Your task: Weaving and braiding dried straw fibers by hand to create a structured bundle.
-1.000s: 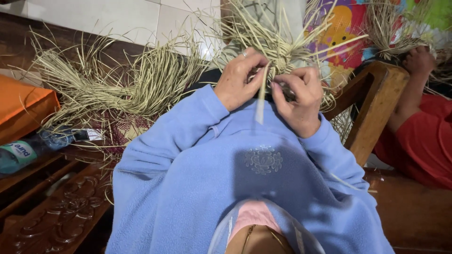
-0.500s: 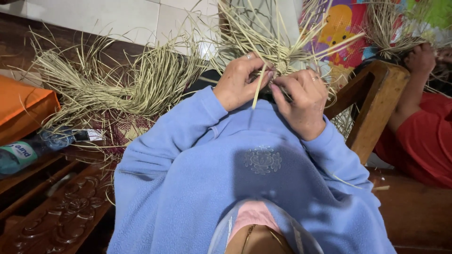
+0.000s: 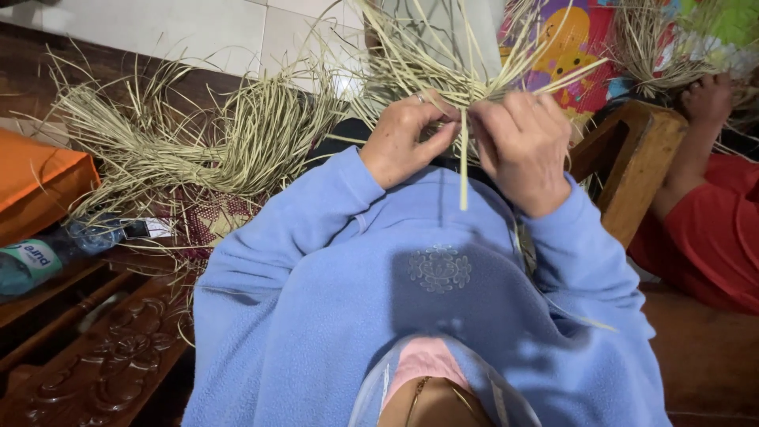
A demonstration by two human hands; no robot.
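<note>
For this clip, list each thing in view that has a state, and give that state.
left hand: closed on the straw strands, pinching.
right hand: closed on the same strands.
straw strands: bunched between both hands, ends fanning up, one strip hanging down.
loose straw pile: spread out, untouched.
plastic bottle: lying on its side.
other person's hand: gripping another straw bundle.

Pale straw strips (image 3: 443, 71), fanned, pinched together
</note>
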